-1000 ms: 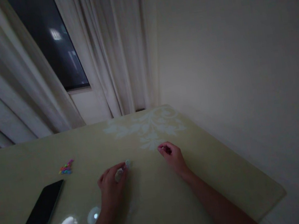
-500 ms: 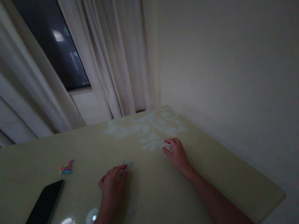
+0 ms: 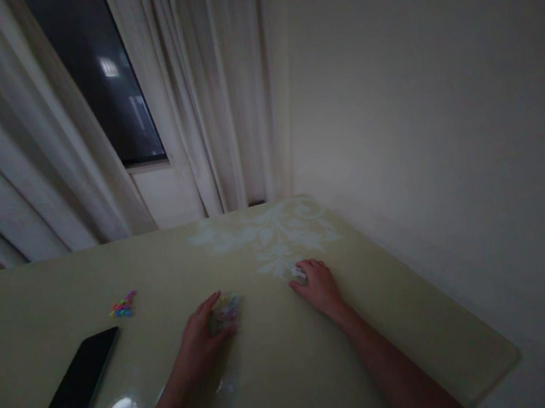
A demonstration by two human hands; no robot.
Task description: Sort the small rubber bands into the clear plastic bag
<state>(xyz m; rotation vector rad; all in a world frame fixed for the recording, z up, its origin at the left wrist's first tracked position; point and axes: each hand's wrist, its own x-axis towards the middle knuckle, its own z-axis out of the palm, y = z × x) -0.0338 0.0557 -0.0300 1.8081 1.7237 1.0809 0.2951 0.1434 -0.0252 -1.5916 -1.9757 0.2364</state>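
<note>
My left hand is low over the table, thumb and fingers spread wide around a small clear packet or box with coloured bits in it. The clear thing appears to rest on the tabletop between thumb and forefinger. To the right, my right hand is beside a small white thing. Its thumb is apart from the fingers, which partly cover the white thing, so its kind is hard to make out.
A small heap of bright coloured pieces lies on the left of the pale table. Nearer is a black tablet or large phone. Lamp light reflects off the surface. A wall borders the right side; curtains hang behind.
My left hand has opened from its grip on the clear packet or box, which now shows more fully. The right thumb has moved away from the white thing.
</note>
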